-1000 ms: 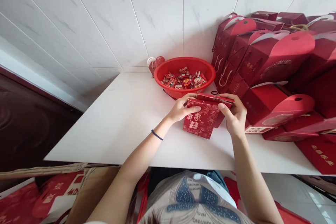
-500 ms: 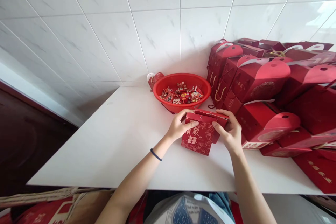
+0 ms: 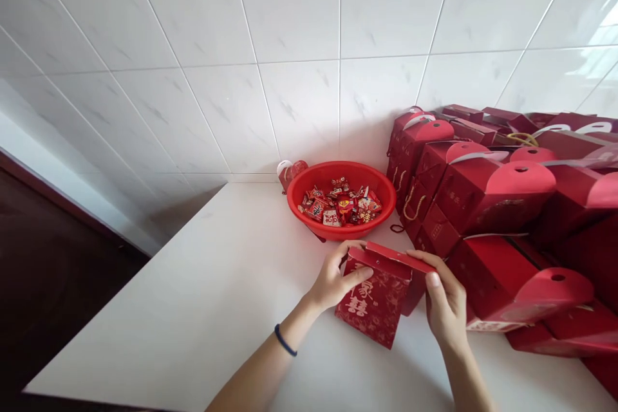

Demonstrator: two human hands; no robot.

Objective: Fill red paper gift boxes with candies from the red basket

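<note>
Between my hands is a red paper gift box [image 3: 374, 309] with gold characters and a flower print, its top flaps folded over. My left hand [image 3: 342, 275] pinches its upper left edge, thumb on the printed front and fingers behind. On the other side, my right hand [image 3: 445, 299] grips the right end of a top flap, with the thumb in front. Just beyond the box stands a red plastic basin [image 3: 309, 225] holding several wrapped sweets [image 3: 342, 206]. What is inside the box is hidden.
A large pile of red gift boxes [image 3: 492, 193], some with cord handles, fills the right side against the tiled wall [image 3: 299, 103]. A small red box [image 3: 290, 172] is behind the basin. White tabletop [image 3: 193, 309] stretches left to an edge near a dark door [image 3: 58, 270].
The view has tilted up, so everything sits lower in the picture. My right thumb has shifted from the box's front to the flap's right end. My left hand keeps its hold.
</note>
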